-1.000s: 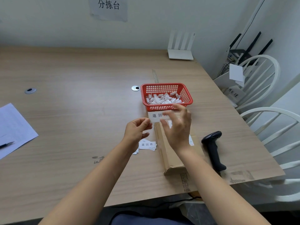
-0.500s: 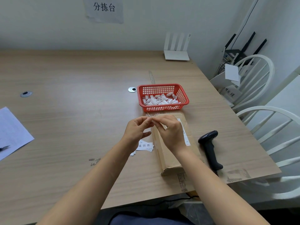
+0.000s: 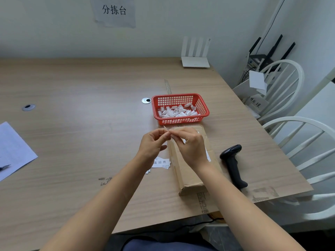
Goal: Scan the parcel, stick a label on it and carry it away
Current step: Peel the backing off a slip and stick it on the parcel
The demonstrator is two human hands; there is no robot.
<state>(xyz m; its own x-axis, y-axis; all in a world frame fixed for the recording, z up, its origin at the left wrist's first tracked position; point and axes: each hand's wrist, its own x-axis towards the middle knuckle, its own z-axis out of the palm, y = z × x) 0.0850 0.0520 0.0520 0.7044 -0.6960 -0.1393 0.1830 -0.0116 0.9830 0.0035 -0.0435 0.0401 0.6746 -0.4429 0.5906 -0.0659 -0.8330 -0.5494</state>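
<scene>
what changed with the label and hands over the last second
The label, held flat and face-up over the parcel a second ago, is now edge-on, pinched between the fingertips of the left hand and right hand, which have closed together. The parcel, scanner, red basket and spare labels stayed put.

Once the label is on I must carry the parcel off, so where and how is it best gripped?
Judging by its pose, take the cardboard parcel across its two long sides, from above: it lies flat, long and narrow, the barcode scanner beside its right edge, spare labels at its left.
</scene>
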